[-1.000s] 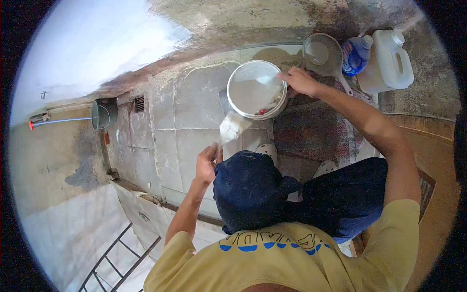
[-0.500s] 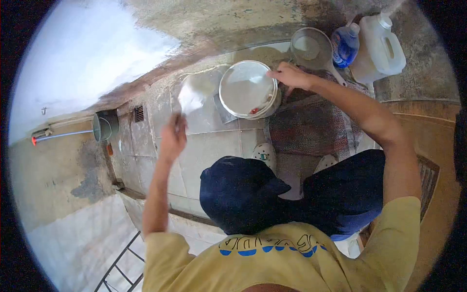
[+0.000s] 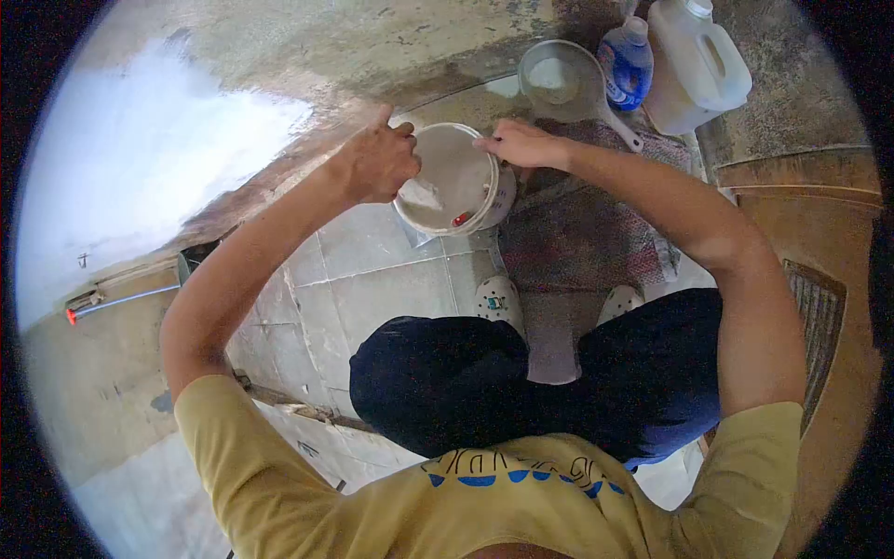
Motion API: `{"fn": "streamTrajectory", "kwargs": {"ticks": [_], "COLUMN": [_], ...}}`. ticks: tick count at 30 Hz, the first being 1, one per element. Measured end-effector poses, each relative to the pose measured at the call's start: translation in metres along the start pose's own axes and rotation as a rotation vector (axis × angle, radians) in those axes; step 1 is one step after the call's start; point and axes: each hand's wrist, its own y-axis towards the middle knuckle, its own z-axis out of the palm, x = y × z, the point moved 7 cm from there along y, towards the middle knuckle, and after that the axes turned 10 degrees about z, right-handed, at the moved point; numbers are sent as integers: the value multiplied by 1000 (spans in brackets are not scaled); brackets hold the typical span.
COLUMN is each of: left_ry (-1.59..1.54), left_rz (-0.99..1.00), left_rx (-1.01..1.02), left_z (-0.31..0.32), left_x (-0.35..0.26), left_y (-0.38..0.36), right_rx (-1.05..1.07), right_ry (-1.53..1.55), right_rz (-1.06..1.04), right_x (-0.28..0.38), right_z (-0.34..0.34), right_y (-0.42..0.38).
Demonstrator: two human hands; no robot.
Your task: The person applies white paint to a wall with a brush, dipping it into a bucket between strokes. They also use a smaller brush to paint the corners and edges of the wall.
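Note:
A white bucket [image 3: 482, 212] stands tilted on the floor in front of me, with pale contents and a small red object [image 3: 461, 219] inside. My right hand [image 3: 523, 145] is closed on the far right part of its rim. At the left side of the rim is my left hand [image 3: 380, 166], its fingers curled and the thumb pointing up. A pale, flat-looking piece [image 3: 425, 194] shows below that hand, inside the bucket. The left hand appears to grip it, though its handle or edge is hidden by the fingers.
A strainer-like pan with a handle [image 3: 563, 82], a blue bottle [image 3: 626, 65] and a white jug [image 3: 700, 58] stand at the back right. Under them lies a reddish woven mat [image 3: 596, 238]. Grey floor tiles [image 3: 382, 289] extend left. The wall [image 3: 158, 140] is partly white.
My left hand has moved up and right from over the floor to the bucket's rim, bringing the pale piece into the bucket. The right hand stays on the rim.

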Motion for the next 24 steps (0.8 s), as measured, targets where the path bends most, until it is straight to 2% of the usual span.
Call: {"fn": "streamTrajectory", "kwargs": {"ticks": [1,4,7,11,13,16,20,24], "left_ry": [-22,-84,-149,-177,-150,-187,-105,-108], "left_rz": [41,86,163,217,217,245,287,298], "left_rx": [29,-22,-33,-26,-2,56,31,13], "left_z": [2,-3,-4,-5,-7,-8,-5,-8], "left_x": [-2,-2,-3,-7,-8,-8,-9,-8], "left_y": [4,9,15,24,29,37,51,57], "right_rx": [104,178,104,133,77,107,79,66], "right_ry": [95,110,84,65,106,95,73,80], "right_rz": [67,119,113,117,-5,50,7,65], "right_x": [1,4,1,-2,5,3,1,2], "right_z": [1,-1,0,4,0,2,5,5], "right_y": [-5,-10,-4,-3,-6,-6,-1,-3]}}
